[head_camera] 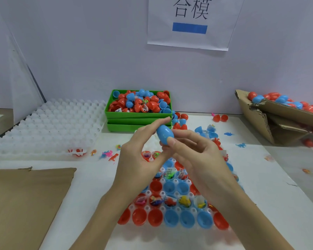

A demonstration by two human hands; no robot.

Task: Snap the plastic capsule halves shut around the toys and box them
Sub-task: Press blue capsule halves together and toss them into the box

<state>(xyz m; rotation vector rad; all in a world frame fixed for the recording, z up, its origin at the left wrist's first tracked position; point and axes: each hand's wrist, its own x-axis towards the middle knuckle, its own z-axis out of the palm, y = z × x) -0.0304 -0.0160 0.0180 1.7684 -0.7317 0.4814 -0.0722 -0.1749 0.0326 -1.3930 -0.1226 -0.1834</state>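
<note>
Blue capsule [164, 134] sat pinched between both hands. Left hand [143, 150] gripped its top; right hand [193, 154] thumb pressed its lower side.

Place: probably small assembly workstation | Evidence: wall sign [188, 22], capsule bin [116, 115], moulded trays [49, 127]

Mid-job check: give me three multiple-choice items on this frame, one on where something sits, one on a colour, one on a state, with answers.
1. Where is the green bin of loose capsule halves?
A. against the back wall
B. on the brown cardboard sheet
C. inside the cardboard box

2. What colour is the capsule in hand?
A. red
B. blue
C. green

3. What state is that capsule in?
A. two separate halves
B. closed egg
C. lying in the tray

Answers:
1 A, the bin stands beyond the tray, by the wall.
2 B, its whole shell is blue.
3 B, the left hand and right hand hold one whole egg above the tray.
</note>
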